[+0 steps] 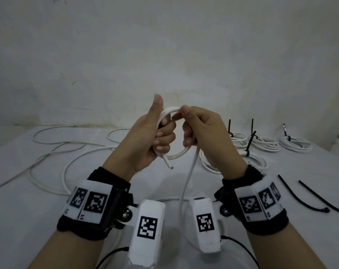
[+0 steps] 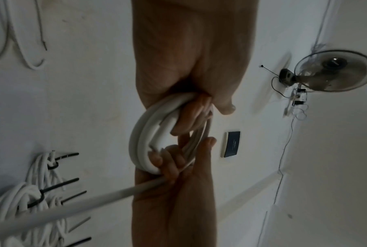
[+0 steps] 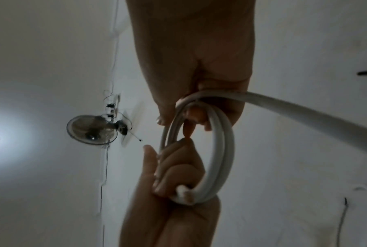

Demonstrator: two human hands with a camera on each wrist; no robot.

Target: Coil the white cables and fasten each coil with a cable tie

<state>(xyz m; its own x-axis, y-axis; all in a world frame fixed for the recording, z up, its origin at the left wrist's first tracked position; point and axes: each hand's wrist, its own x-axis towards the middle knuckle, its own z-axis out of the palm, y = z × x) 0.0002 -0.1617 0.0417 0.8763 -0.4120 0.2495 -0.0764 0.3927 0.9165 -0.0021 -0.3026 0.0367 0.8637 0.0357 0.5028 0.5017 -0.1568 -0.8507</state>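
Both hands hold a small coil of white cable in the air above the table. My left hand grips the coil's left side with curled fingers, thumb up, and the cable's cut end sticks out below it. My right hand pinches the top of the loop and curls round its right side. The free length hangs from the right hand to the table. Two turns show in the right wrist view, and in the left wrist view the coil runs between both hands.
Loose white cable sprawls over the white table at left. Several tied coils with black ties stand at back right. Loose black cable ties lie at right. A wall rises behind the table.
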